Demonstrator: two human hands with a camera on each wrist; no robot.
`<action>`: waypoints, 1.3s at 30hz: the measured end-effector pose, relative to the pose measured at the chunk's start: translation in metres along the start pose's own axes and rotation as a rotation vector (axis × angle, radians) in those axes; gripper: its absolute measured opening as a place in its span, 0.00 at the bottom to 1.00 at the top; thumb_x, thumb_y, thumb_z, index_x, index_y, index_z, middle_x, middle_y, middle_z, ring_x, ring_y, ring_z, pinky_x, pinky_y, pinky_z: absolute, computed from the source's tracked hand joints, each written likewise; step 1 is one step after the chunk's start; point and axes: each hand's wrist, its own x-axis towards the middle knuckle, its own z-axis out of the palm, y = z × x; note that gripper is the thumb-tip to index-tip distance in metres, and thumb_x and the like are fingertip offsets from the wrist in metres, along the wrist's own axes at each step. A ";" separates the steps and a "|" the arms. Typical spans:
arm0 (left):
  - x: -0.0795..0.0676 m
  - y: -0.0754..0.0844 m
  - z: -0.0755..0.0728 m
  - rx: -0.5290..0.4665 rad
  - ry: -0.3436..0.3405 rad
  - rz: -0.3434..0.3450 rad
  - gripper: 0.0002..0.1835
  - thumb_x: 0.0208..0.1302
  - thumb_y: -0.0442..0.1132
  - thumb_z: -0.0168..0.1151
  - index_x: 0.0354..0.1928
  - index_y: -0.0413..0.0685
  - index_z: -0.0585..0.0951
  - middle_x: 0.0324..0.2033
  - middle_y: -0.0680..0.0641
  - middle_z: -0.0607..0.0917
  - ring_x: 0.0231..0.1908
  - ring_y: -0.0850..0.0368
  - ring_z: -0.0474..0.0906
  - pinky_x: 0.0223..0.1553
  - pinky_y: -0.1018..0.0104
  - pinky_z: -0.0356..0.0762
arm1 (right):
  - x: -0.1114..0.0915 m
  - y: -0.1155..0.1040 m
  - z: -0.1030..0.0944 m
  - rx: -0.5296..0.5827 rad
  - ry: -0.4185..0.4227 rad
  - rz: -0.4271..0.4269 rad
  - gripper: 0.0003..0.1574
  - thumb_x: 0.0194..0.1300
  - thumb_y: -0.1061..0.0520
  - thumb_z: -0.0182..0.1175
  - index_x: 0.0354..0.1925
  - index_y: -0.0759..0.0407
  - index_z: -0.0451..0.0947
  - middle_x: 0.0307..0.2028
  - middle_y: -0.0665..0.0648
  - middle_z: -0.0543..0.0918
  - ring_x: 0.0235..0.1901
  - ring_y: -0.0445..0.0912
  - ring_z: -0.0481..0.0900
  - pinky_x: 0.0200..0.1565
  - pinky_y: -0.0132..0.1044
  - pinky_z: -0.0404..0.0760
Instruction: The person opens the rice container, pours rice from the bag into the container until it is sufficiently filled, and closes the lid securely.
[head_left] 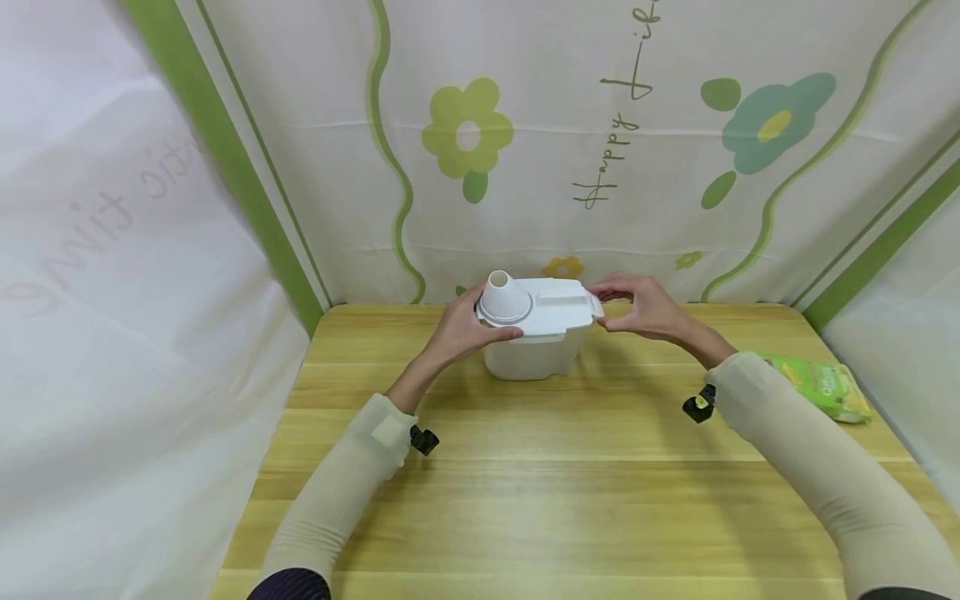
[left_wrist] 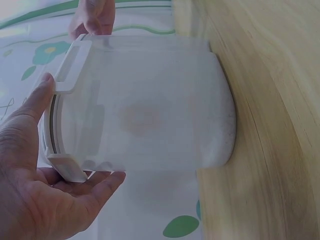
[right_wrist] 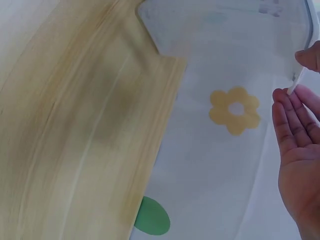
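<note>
Gripping the white-lidded storage container near frame centre with the left hand, pinching its lid tab with the right hand.

Between the left forearm and the right forearm, the near part of the table gives wide room to reach the container. Its left side is blocked by the left hand, its right by the right hand. Far behind, the curtain closes the way; at right, a green packet is an obstacle.
</note>
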 end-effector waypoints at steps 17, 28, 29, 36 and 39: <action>0.000 0.000 0.001 -0.022 -0.007 -0.003 0.47 0.51 0.54 0.86 0.72 0.51 0.75 0.57 0.50 0.85 0.55 0.54 0.82 0.57 0.54 0.80 | -0.002 0.015 -0.016 -0.004 -0.038 -0.032 0.32 0.55 0.71 0.78 0.59 0.70 0.83 0.52 0.66 0.86 0.48 0.60 0.88 0.50 0.24 0.84; -0.001 -0.001 0.002 -0.025 -0.006 -0.007 0.49 0.51 0.54 0.86 0.74 0.50 0.73 0.59 0.49 0.84 0.56 0.52 0.81 0.58 0.53 0.80 | -0.004 0.018 -0.011 0.015 -0.081 0.023 0.34 0.59 0.68 0.78 0.64 0.64 0.82 0.56 0.61 0.85 0.52 0.56 0.87 0.52 0.35 0.87; -0.001 -0.001 0.002 -0.026 -0.005 -0.007 0.49 0.51 0.54 0.86 0.74 0.50 0.73 0.59 0.49 0.84 0.56 0.52 0.81 0.58 0.52 0.80 | -0.004 0.018 -0.011 0.014 -0.083 0.022 0.34 0.59 0.67 0.78 0.64 0.63 0.82 0.57 0.60 0.85 0.52 0.56 0.87 0.52 0.35 0.87; -0.001 -0.002 0.003 -0.019 -0.002 -0.002 0.50 0.51 0.55 0.85 0.75 0.50 0.72 0.58 0.49 0.84 0.56 0.52 0.81 0.58 0.52 0.80 | -0.001 0.014 -0.011 -0.017 -0.109 0.011 0.38 0.63 0.65 0.76 0.69 0.65 0.77 0.64 0.65 0.82 0.60 0.63 0.82 0.58 0.53 0.84; 0.000 -0.002 0.004 -0.014 0.000 0.001 0.50 0.52 0.54 0.85 0.75 0.50 0.72 0.58 0.48 0.84 0.56 0.52 0.81 0.58 0.52 0.80 | 0.001 0.011 -0.008 -0.004 -0.117 0.033 0.43 0.62 0.63 0.77 0.72 0.64 0.74 0.70 0.65 0.77 0.69 0.62 0.75 0.64 0.58 0.79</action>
